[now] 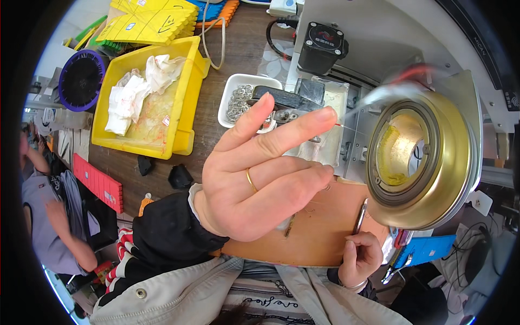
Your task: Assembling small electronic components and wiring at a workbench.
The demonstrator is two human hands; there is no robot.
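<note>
My left hand [260, 179], with a gold ring on one finger, is raised over the work area. Two of its fingers stretch out, while the lower ones bend together at their tips. The thumb and anything pinched there are hidden. Behind the fingers are a white tray [232, 89] of small metal rings and a dark metal fixture [290, 97]. A brass-coloured round machine part [449, 157] stands to the right of the fingertips. Low on the right, my right hand [360, 257] is closed around the lower end of a slim metal tool [361, 215], above a brown board [271, 249].
A yellow bin [187, 103] with crumpled white tissues [129, 100] stands at upper left, near stacked yellow sheets [154, 21]. A black motor [323, 47] sits on the machine behind. Blue parts [428, 250] lie at lower right. Another person [57, 222] is at far left.
</note>
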